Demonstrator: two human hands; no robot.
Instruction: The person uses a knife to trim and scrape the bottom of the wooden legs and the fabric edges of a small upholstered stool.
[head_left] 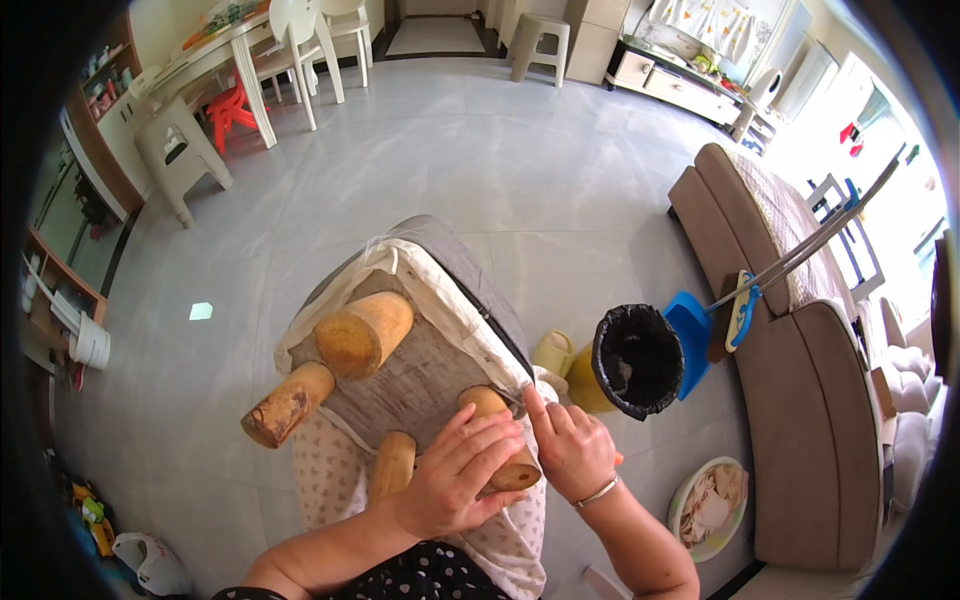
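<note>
An upturned stool rests on my lap, its padded grey cover (440,250) underneath and its stout wooden legs (365,335) pointing up toward me. Pale lining fabric (470,315) runs round the rim of the bare underside (405,390). My left hand (468,458) is closed round the nearest right leg (518,470). At the stool's right corner, my right hand (575,448) presses its extended index finger against the fabric edge. Its other fingers are curled, and a bit of something orange (619,459) pokes out beside the palm; the rest of it is hidden.
To the right stand a yellow bin (590,385) with a black liner, a blue dustpan (688,335), a brown sofa (790,400) and a basin of cloth (710,510). A yellow slipper (552,352) lies beside the bin. Chairs and a table (215,50) stand far left.
</note>
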